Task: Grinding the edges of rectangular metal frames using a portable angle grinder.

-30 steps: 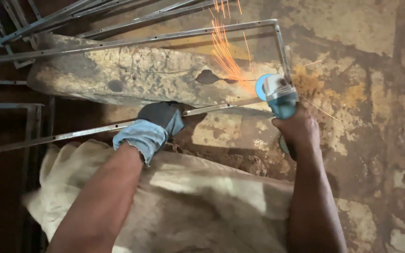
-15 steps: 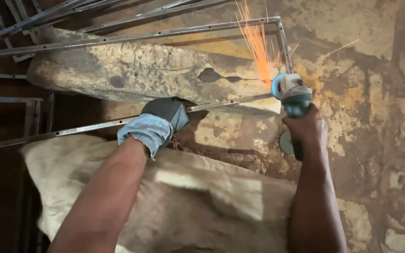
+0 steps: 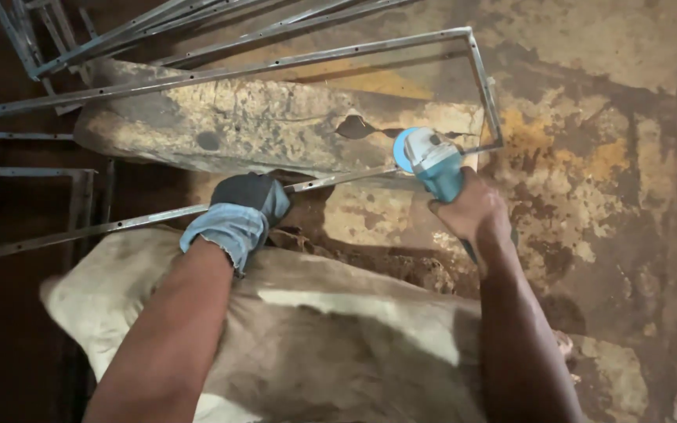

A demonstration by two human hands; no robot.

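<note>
A thin, stiff steel frame (image 3: 276, 78) is laid over a stone slab (image 3: 260, 129); its near bar is pressed down by the gloved left hand (image 3: 240, 211). A blue angle grinder (image 3: 431, 160), probably heavy, is gripped by the closed right hand (image 3: 472, 211)

Two hands were in view: one gloved left hand (image 3: 246, 205) and one bare right hand (image 3: 470, 210). One blue angle grinder (image 3: 431, 163) was present. One large rectangular metal frame (image 3: 221, 74) lay across one stone block (image 3: 252, 125). One smaller frame (image 3: 37, 174) sat at the left; further frames (image 3: 111, 35) at the top edge could not be counted. One sack (image 3: 307, 329) lay below.
</note>
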